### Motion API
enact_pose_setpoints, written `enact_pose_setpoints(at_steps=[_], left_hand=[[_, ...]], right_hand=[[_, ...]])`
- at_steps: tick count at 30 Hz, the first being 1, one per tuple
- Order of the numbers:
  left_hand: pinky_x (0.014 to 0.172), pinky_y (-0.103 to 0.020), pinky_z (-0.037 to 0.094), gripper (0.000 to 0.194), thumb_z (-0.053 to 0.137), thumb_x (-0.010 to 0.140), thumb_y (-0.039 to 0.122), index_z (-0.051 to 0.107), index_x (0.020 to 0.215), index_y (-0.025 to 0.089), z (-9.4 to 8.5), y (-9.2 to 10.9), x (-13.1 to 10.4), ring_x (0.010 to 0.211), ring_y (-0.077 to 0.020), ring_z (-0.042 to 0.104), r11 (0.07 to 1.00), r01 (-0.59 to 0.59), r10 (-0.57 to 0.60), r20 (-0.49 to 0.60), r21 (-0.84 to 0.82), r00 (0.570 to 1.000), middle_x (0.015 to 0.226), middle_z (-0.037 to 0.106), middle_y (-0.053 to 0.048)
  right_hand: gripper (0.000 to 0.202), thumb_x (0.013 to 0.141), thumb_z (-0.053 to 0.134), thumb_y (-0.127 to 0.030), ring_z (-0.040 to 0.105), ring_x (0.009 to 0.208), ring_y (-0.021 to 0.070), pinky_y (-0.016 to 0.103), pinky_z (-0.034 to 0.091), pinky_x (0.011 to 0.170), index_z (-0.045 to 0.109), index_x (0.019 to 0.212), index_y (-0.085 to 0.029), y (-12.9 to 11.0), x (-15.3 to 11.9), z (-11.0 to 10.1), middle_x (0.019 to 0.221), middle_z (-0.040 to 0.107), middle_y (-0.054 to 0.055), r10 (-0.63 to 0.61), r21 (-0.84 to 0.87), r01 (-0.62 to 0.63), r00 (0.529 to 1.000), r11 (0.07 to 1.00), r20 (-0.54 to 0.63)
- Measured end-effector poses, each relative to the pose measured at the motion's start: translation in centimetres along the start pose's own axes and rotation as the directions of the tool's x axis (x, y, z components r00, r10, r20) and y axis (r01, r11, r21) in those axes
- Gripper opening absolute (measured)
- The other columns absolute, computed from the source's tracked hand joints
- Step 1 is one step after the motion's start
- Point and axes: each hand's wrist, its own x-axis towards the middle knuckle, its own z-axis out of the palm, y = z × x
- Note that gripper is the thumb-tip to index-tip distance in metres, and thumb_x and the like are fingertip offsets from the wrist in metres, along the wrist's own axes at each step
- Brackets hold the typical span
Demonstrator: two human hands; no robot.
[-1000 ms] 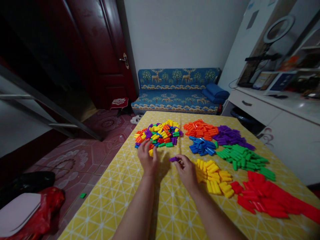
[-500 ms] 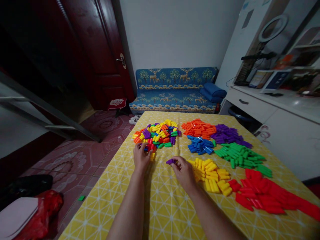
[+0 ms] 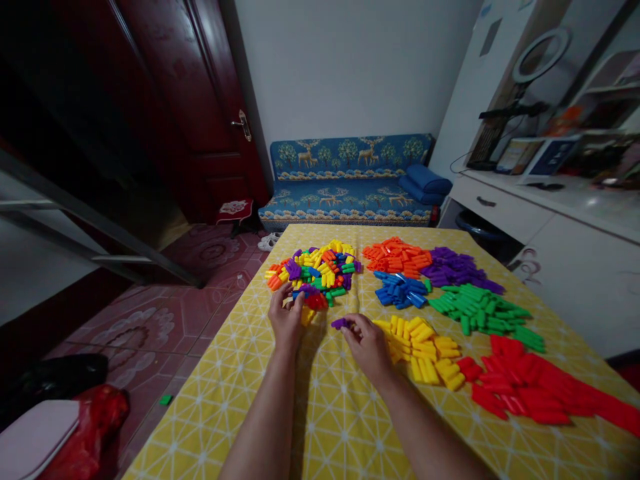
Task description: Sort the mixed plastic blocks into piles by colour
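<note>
My right hand (image 3: 367, 343) pinches a small purple plastic block (image 3: 340, 323) just above the tablecloth, left of the yellow block pile (image 3: 420, 347). My left hand (image 3: 287, 319) is at the near edge of a mixed-colour block pile (image 3: 323, 265), its thumb and fingers apart with no block seen between them. Close to its fingertips lie red blocks (image 3: 316, 302), and a yellow block (image 3: 307, 316) sits beside the thumb. Part of the near pile edge is hidden behind this hand.
Sorted piles lie on the right: orange (image 3: 395, 257), purple (image 3: 457, 268), blue (image 3: 400, 290), green (image 3: 480, 308) and red (image 3: 535, 383). A patterned yellow cloth (image 3: 340, 427) covers the table. Beyond stands a blue sofa (image 3: 345, 190); a white cabinet (image 3: 575, 247) is at right.
Red and purple blocks at the near edge of the mixed pile have shifted toward me and to the right. My left hand has moved slightly; my right hand still holds the purple block.
</note>
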Motion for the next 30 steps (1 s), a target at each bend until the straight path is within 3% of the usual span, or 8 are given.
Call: enact_pose_setpoints(at_steps=[3,5,9,12,19,22,26,30], left_hand=[[0.077,-0.026,0.054,0.04,0.074,0.069,0.032,0.063,0.104,0.018,0.3,0.0,0.0,0.102,-0.0195,0.062,0.985,0.034,-0.036,-0.011,-0.169,0.999,0.11,0.064,-0.01],[0.082,-0.027,0.053,0.039,0.074,0.067,0.03,0.062,0.102,0.018,0.7,0.1,-0.2,0.101,-0.0185,0.062,0.907,0.165,-0.159,0.047,-0.387,0.986,0.109,0.065,-0.009],[0.082,-0.024,0.055,0.032,0.07,0.071,0.03,0.062,0.1,0.018,1.3,0.8,-1.3,0.098,-0.0155,0.064,0.538,0.514,-0.401,0.333,-0.668,0.853,0.103,0.067,-0.008],[0.077,-0.02,0.056,0.03,0.067,0.077,0.031,0.062,0.104,0.019,1.8,1.6,-2.2,0.097,-0.0135,0.064,0.383,0.608,-0.426,0.452,-0.695,0.784,0.105,0.067,-0.008],[0.07,-0.019,0.057,0.036,0.061,0.079,0.008,0.063,0.112,0.024,2.5,3.1,-3.0,0.094,-0.0128,0.065,0.388,0.639,-0.462,0.459,-0.664,0.759,0.105,0.067,-0.005],[0.064,-0.015,0.053,0.029,0.059,0.084,0.008,0.064,0.109,0.022,2.6,3.2,-3.2,0.086,-0.0099,0.065,0.273,0.674,-0.45,0.528,-0.687,0.72,0.102,0.068,-0.004],[0.054,-0.011,0.047,0.016,0.065,0.084,0.014,0.066,0.1,0.017,2.4,2.9,-4.0,0.069,-0.0061,0.06,0.132,0.756,-0.384,0.67,-0.641,0.635,0.087,0.068,-0.003],[0.055,-0.013,0.048,0.027,0.081,0.071,0.023,0.068,0.092,0.012,2.3,2.5,-4.7,0.062,-0.0062,0.059,0.237,0.862,-0.254,0.828,-0.447,0.499,0.078,0.067,-0.003]], right_hand=[[0.015,0.084,0.055,-0.022,0.064,0.072,0.0161,0.026,0.051,0.066,0.064,0.096,-0.021,0.2,0.0,0.1,0.087,0.07,0.004,-0.004,-0.002,0.004,1.0,1.0,-0.004],[0.015,0.085,0.055,-0.021,0.064,0.072,0.0158,0.026,0.051,0.066,0.064,0.097,-0.021,0.3,0.0,0.2,0.088,0.07,0.004,0.001,0.002,-0.001,1.0,1.0,-0.009],[0.013,0.085,0.055,-0.023,0.062,0.07,0.0153,0.025,0.049,0.064,0.063,0.096,-0.02,0.1,0.0,0.2,0.085,0.068,0.004,0.015,0.033,-0.014,0.999,0.999,-0.033],[0.011,0.086,0.055,-0.025,0.061,0.069,0.0151,0.025,0.049,0.064,0.062,0.092,-0.019,-0.2,0.0,-0.1,0.083,0.066,0.005,0.006,0.08,0.001,0.996,0.997,-0.086],[0.016,0.085,0.057,-0.026,0.064,0.074,0.0166,0.028,0.052,0.068,0.061,0.098,-0.018,-0.2,0.2,-0.4,0.086,0.067,0.006,0.082,0.266,-0.037,0.984,0.963,-0.16],[0.032,0.084,0.059,-0.03,0.067,0.079,0.0184,0.03,0.055,0.07,0.059,0.113,-0.018,0.0,0.4,-0.5,0.094,0.07,0.008,0.208,0.459,-0.11,0.964,0.881,-0.168],[0.036,0.081,0.063,-0.037,0.066,0.071,0.0179,0.031,0.055,0.068,0.06,0.111,-0.017,-0.3,0.9,-1.2,0.089,0.07,0.006,0.335,0.604,-0.17,0.927,0.779,-0.172],[0.032,0.08,0.065,-0.041,0.065,0.072,0.0183,0.031,0.053,0.069,0.062,0.102,-0.018,-0.6,1.2,-2.0,0.089,0.07,0.006,0.378,0.645,-0.171,0.905,0.745,-0.196]])
